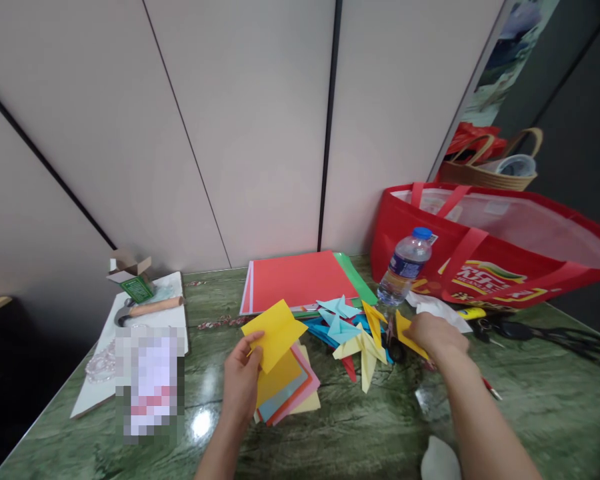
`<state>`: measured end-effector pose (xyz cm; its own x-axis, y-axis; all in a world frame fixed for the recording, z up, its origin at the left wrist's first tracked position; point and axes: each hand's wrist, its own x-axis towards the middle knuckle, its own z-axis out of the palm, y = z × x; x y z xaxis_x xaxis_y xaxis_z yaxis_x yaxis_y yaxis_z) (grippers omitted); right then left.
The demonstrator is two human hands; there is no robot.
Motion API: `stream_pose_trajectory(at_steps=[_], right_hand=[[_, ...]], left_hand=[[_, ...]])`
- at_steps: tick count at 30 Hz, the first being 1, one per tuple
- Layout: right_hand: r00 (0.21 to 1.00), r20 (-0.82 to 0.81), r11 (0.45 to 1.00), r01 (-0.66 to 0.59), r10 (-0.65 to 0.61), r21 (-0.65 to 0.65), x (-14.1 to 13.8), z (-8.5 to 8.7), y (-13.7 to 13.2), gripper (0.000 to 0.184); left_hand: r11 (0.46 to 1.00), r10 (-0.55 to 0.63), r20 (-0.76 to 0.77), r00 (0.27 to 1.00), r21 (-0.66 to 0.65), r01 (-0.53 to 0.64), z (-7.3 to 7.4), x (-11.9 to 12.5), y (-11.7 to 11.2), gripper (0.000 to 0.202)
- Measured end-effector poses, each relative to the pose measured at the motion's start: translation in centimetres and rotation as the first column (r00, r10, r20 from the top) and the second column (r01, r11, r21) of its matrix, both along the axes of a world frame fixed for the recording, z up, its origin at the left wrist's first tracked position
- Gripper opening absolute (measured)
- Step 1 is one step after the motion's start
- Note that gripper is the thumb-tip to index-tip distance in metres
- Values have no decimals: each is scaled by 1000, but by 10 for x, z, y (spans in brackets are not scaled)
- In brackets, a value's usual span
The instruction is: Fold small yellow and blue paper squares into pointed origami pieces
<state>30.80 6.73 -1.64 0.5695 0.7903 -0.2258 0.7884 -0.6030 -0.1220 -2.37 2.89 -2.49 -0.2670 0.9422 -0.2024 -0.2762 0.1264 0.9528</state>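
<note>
My left hand is closed on a yellow square of paper, thumb on top, with a crease across the sheet. It is held over a fanned stack of coloured paper squares in yellow, grey, orange, pink and cream. My right hand is closed at the edge of a folded yellow paper piece; its fingertips are partly hidden. Between the hands lies a pile of folded paper shapes, among them a light blue one, a cream one and an orange-yellow one. Black-handled scissors lie beside them.
Large red sheets lie against the wall. A water bottle and a red shopping bag stand behind my right hand. At left, a white board carries a small green box and a wooden-handled tool. Black cables lie right.
</note>
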Motion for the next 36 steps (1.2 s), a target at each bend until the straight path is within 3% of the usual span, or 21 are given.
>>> stream_pose_trajectory(at_steps=[3,5,7,10,11,12,13,14,16,18,21,25,27,29,32,34,36], right_hand=[[999,21,996,-40,38,83,-4,27,-6,28],[986,30,953,-163,161,253,-14,42,-8,24],[946,-54,866,-268,319,422,-29,51,-9,18],[838,-248,725,-228,486,650,-61,61,-15,22],[764,-348,663,-137,544,736,-73,65,-18,23],[609,-483,625,-27,629,780,-85,69,-23,27],[389,-615,631,104,686,769,-97,73,-28,29],[164,-707,670,230,688,706,-110,76,-33,29],[-184,-766,762,385,616,520,-131,78,-40,25],[-385,-754,829,419,532,370,-147,73,-42,23],[-527,-745,894,393,409,213,-158,55,-39,27],[-538,-770,919,362,344,157,-165,35,-34,26],[-519,-778,925,317,354,209,-169,28,-34,23],[-431,-788,896,274,440,351,-174,23,-35,25],[-138,-756,768,175,639,617,-180,17,-38,22],[102,-621,623,17,777,782,-181,15,-40,8],[233,-400,447,-206,886,871,-180,14,-42,9]], left_hand=[[1000,-19,10,1000,3,19,-2,0,1,34],[1000,-31,-9,999,6,31,-2,1,0,35],[999,-49,-41,998,15,50,-2,3,-1,37],[995,-85,-95,992,45,89,-3,5,-2,39],[994,-90,-113,990,57,97,-3,5,-3,39],[993,-90,-129,988,69,99,-3,5,-3,38],[992,-85,-141,986,79,96,-3,6,-3,37],[992,-80,-148,986,85,93,-3,6,-3,36],[991,-77,-144,987,93,91,-2,7,-3,36],[990,-83,-124,989,99,96,-1,8,-3,37],[988,-96,-97,991,108,107,0,10,-4,38],[988,-104,-92,990,102,114,1,12,-5,38],[990,-106,-98,990,82,114,1,12,-6,38],[991,-109,-97,989,65,115,0,12,-6,38],[993,-100,-99,990,57,106,-1,12,-6,38],[994,-88,-85,993,56,93,-1,12,-6,38],[994,-87,-38,995,57,90,-1,12,-6,39]])
